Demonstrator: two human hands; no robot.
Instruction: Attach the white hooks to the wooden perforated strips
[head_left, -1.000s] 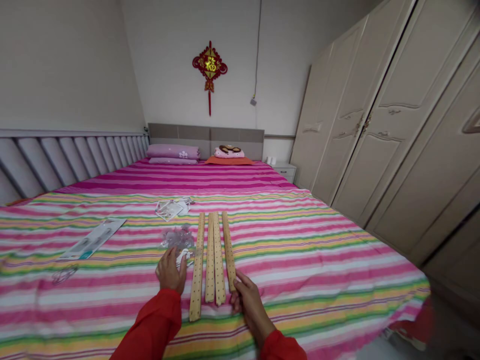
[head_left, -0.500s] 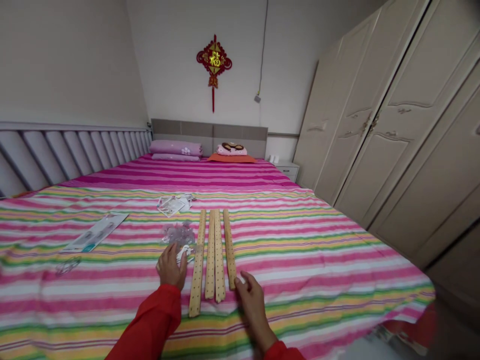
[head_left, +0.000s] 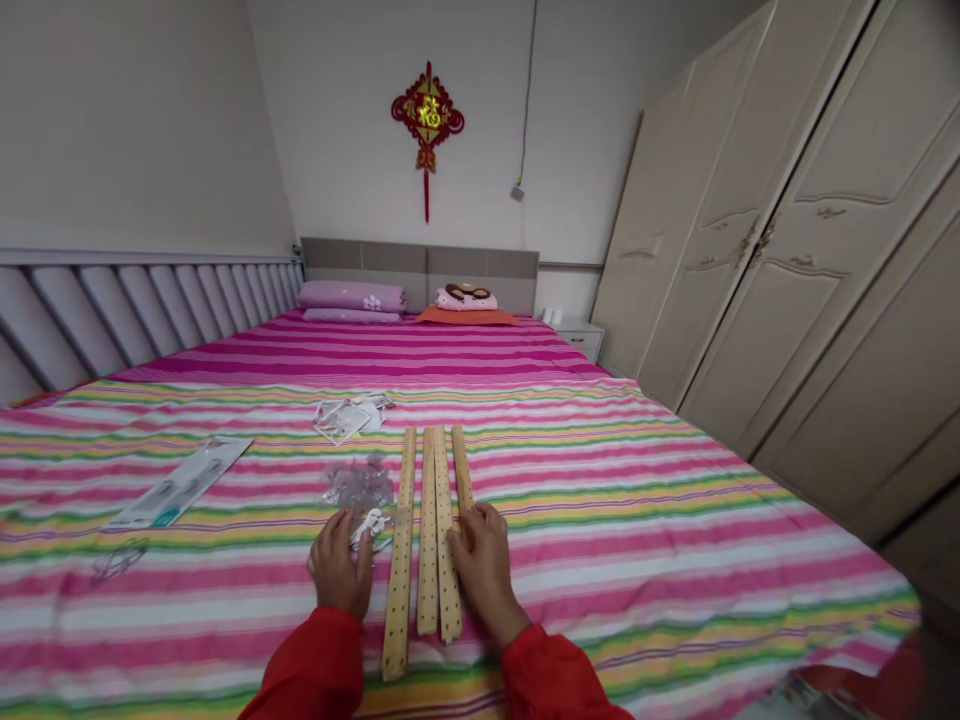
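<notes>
Several pale wooden strips with rows of small holes lie lengthwise on the striped bed sheet. The left strip point(head_left: 400, 570) stands a little apart, while two middle strips point(head_left: 436, 560) lie side by side. Over the lower part of the right strip point(head_left: 460, 465) is my right hand point(head_left: 484, 565), its thumb and fingers closed about it, the thumb close to the middle pair; that strip's near end is hidden. My left hand point(head_left: 341, 565) rests open, thumb apart from the fingers, beside small white plastic pieces point(head_left: 371, 523) and a clear plastic bag point(head_left: 360, 480).
Farther up the striped sheet point(head_left: 600, 520) lies a pile of small packets point(head_left: 349, 415). To the left are a long clear package point(head_left: 184, 483) and a crumpled clear wrapper point(head_left: 121, 560). Folded bedding point(head_left: 352, 297) sits by the headboard; wardrobes point(head_left: 787, 260) stand right.
My right hand has moved up from beside the right strip's near end to over its lower part. My left hand stays by the white pieces. The view has shifted slightly.
</notes>
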